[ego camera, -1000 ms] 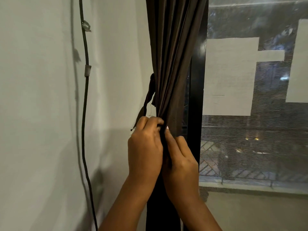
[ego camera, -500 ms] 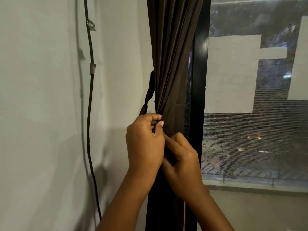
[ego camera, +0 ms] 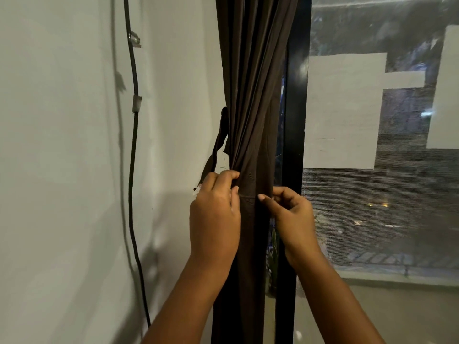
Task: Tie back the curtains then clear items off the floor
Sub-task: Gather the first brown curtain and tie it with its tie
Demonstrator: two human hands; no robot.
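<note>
The white wall [ego camera: 62,170] fills your left; the window [ego camera: 385,194] your right. Between them hangs the gathered dark curtain [ego camera: 253,95] (its tie-back strap [ego camera: 219,142] dangles beside it). Your left hand [ego camera: 214,219] pinches the curtain's left edge; your right hand [ego camera: 293,217] pinches its right edge.

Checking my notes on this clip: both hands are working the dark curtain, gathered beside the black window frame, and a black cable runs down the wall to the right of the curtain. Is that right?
Not quite. The head view shows the black cable running down the wall to the left of the curtain, not the right. The rest holds: the left hand and right hand both work the gathered curtain beside the black window frame.
</note>
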